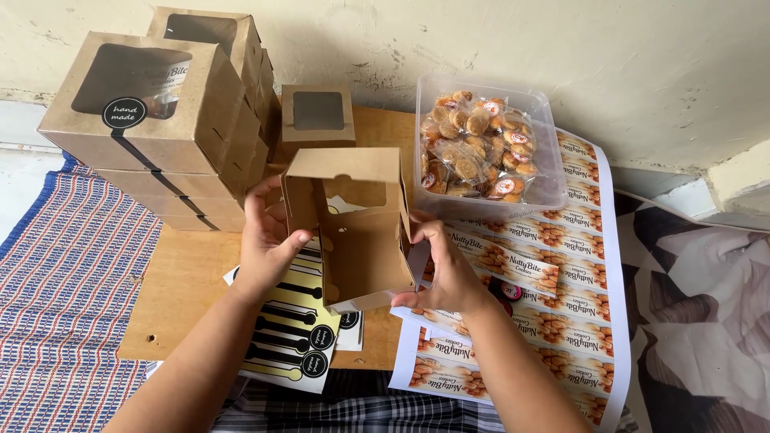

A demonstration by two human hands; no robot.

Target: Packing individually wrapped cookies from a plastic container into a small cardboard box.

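Soft, even daylight, faint shadows, sharp focus throughout, slight wide-angle stretch at the edges.

Board: a low wooden board (180,281) carries it all, sitting on a striped woven mat (56,273) at its left edge.
Far-left corner: stacked brown window boxes (160,120), black sticker strips down their fronts.
Far edge, middle: one small window box (317,120), standing alone.
Far-right corner: clear plastic tub (545,188) of wrapped cookies.
Right edge: printed cookie-label sheets (581,281), spilling over the side.
Near edge: black sticker sheet (293,329), overhanging toward the person.
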